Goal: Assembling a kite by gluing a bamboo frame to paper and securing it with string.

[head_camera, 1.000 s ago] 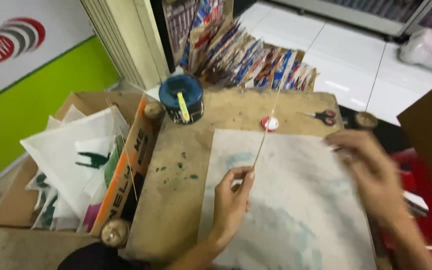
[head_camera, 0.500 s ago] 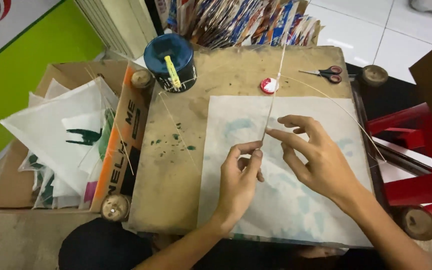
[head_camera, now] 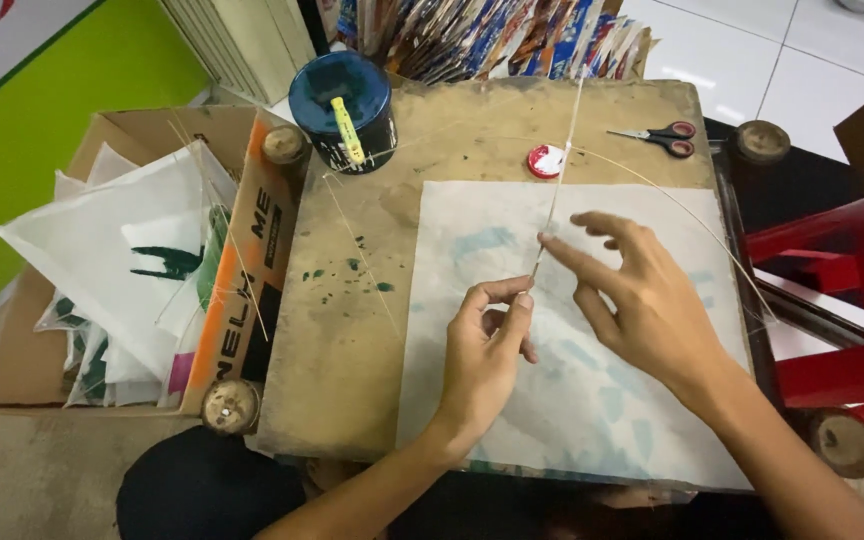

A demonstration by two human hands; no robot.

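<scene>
A round dark blue tin (head_camera: 342, 108) stands at the far left of the worn wooden table (head_camera: 352, 330), with a yellow-handled tool (head_camera: 344, 130) lying across its top; what the tin holds cannot be made out. Left of the table, an open cardboard box (head_camera: 252, 260) holds a stack of white paper kites (head_camera: 112, 260) with dark green markings, and a few thin sticks lie across them. Behind the table, a packed row of colourful printed sheets (head_camera: 492, 35) is cut off by the top edge.

The left hand (head_camera: 487, 355) pinches the near end of a thin bamboo stick (head_camera: 555, 190) between thumb and forefinger, closed on it. The right hand (head_camera: 642, 300) has its fingers spread apart, the forefinger tip touching the stick just above the left hand's pinch. The stick runs away from the hands over a white sheet of paper (head_camera: 572, 400) stained pale blue-green, and its far end is lost against the printed sheets. A second thin stick (head_camera: 692, 215) curves in a bow over the sheet's right side. A small red and white round lid (head_camera: 546, 160) and red-handled scissors (head_camera: 657, 135) lie beyond the sheet. A red stool (head_camera: 832, 290) at the right is partly cut off.
</scene>
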